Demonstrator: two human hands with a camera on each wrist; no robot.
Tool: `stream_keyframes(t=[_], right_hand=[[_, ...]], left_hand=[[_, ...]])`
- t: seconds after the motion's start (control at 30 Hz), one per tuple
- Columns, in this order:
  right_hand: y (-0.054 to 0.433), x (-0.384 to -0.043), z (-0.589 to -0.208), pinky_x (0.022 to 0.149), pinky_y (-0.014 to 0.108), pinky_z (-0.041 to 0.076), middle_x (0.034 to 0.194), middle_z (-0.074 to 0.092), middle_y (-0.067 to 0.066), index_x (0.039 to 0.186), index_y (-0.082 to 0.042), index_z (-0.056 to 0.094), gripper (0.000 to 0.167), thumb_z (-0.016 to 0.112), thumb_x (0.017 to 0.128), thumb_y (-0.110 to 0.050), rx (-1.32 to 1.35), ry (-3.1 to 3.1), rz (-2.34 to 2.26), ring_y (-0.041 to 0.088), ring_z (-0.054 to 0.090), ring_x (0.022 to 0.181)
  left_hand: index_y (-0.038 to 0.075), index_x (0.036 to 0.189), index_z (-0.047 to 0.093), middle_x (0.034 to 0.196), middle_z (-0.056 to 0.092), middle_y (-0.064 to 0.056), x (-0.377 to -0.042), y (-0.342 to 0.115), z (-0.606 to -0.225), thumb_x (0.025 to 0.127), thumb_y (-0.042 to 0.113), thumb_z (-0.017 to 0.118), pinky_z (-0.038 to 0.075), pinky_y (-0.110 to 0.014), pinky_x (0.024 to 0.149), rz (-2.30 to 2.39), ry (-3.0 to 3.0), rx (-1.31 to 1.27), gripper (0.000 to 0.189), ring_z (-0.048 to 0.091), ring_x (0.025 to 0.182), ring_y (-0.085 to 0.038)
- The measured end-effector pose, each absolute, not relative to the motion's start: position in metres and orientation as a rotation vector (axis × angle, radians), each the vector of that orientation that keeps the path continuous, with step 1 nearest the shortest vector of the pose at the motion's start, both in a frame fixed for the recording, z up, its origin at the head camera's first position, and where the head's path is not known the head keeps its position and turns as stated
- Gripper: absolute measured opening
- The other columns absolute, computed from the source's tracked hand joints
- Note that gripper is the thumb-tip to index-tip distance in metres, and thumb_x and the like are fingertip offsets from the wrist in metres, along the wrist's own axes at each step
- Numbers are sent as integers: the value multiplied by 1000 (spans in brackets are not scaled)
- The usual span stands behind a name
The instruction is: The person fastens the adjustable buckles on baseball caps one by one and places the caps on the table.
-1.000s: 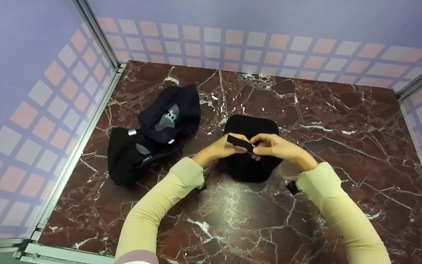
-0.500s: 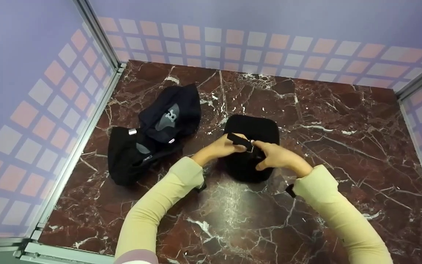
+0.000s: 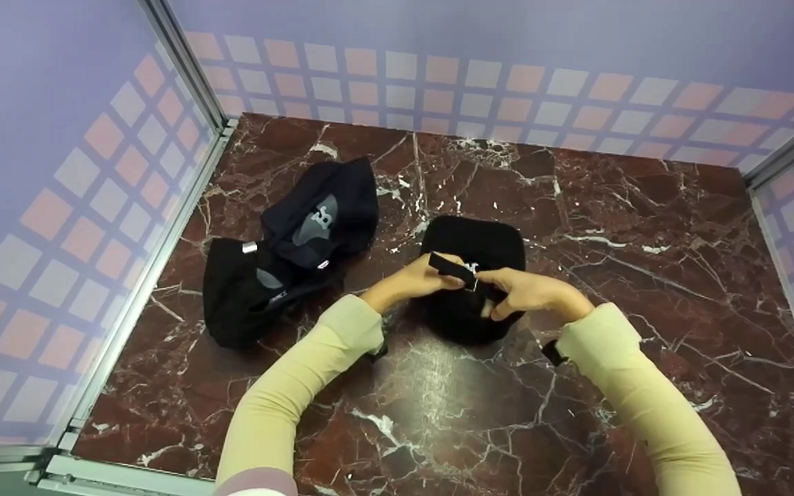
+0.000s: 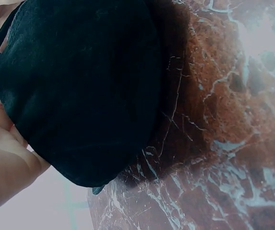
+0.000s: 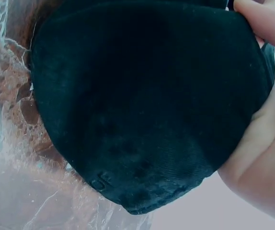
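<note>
A black baseball cap (image 3: 474, 238) lies on the marble-patterned tabletop, its back strap (image 3: 446, 266) standing up toward the head camera. Near the strap's end a small shiny buckle (image 3: 472, 281) catches the light. My left hand (image 3: 416, 277) pinches the strap beside the buckle. On the other side, my right hand (image 3: 531, 292) holds the strap side, one fingertip right at the buckle and another digit lower against the cap. In the left wrist view the cap's dark crown (image 4: 85, 91) hides most of the left fingers. Stitched lettering (image 5: 102, 182) shows in the right wrist view.
Two more caps lie to the left: a navy one (image 3: 352, 200) with a grey patch and white logo, and a black one (image 3: 231, 293) partly under it. Purple panels (image 3: 480, 83) with checkered squares stand along the back and sides, joined by metal frame posts (image 3: 180, 58).
My right hand's fingers have spread and shifted lower beside the buckle, with one fingertip returning to it. The left hand keeps its pinch almost in place. The other caps have not moved.
</note>
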State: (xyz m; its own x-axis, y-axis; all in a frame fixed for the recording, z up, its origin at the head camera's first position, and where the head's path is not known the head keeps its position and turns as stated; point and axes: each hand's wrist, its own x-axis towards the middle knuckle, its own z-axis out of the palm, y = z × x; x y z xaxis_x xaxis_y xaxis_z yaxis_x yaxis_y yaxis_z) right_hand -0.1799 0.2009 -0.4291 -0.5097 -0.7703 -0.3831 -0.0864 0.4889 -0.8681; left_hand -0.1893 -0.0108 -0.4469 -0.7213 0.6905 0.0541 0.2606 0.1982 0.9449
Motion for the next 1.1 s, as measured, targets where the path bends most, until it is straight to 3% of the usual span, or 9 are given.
stream_keyframes(t=[0.13,0.23,0.37,0.5,0.63,0.73,0.8,1.0,1.1], right_hand=[[201,-179,-427,74,27,48,110,55,22,126,3,41,62,64,69,4,-725,2104,-937,19,56,89],[198,-175,-423,75,32,44,108,57,15,122,-1,47,60,69,67,-7,-734,2305,-749,20,52,87],[194,-170,-419,65,31,40,87,56,6,118,-4,52,56,65,63,-7,-732,2412,-587,17,46,69],[195,-171,-423,54,24,37,73,52,2,109,-4,56,48,58,61,2,-799,2329,-683,10,42,57],[201,-175,-429,55,20,43,77,61,15,102,1,55,40,53,63,10,-803,2088,-920,8,52,61],[205,-180,-431,61,23,48,87,59,29,111,6,50,46,50,65,12,-720,1908,-1049,10,57,67],[208,-182,-431,64,24,49,90,58,31,118,9,44,51,50,67,11,-677,1854,-1098,11,60,69],[212,-188,-426,69,23,48,83,60,4,120,11,40,48,56,75,3,-606,1839,-1288,8,58,73],[207,-186,-420,73,22,47,87,60,4,117,10,45,43,59,79,-3,-652,1922,-1386,8,58,80]], left_hand=[[-13,81,54,69,43,4,-184,-13,-435,76,-2,61,33,-17,64,1533,2094,900,14,39,66,-7],[-9,79,54,66,41,6,-186,-13,-441,75,-1,61,32,-17,62,1502,2128,870,12,38,64,-5],[-6,79,56,65,43,6,-191,-11,-455,75,3,62,33,-16,61,1470,2155,865,12,39,63,-5],[-7,83,58,71,53,-6,-193,-12,-460,77,4,62,36,-15,69,1426,2170,1038,13,44,70,-7],[-5,84,58,76,57,-14,-194,-13,-461,77,5,61,37,-16,72,1345,2202,1141,12,45,72,-8],[-4,84,59,76,58,-14,-195,-12,-461,77,6,60,37,-16,72,1312,2211,1138,13,46,72,-8],[-4,84,59,76,58,-13,-195,-12,-461,77,6,60,37,-16,71,1314,2206,1146,12,45,71,-6],[-5,84,59,77,58,-14,-195,-13,-461,77,5,61,39,-18,74,1330,2198,1142,12,47,74,-9],[-4,84,60,78,60,-12,-197,-14,-463,77,9,61,42,-22,75,1346,2189,1161,14,50,76,-12]])
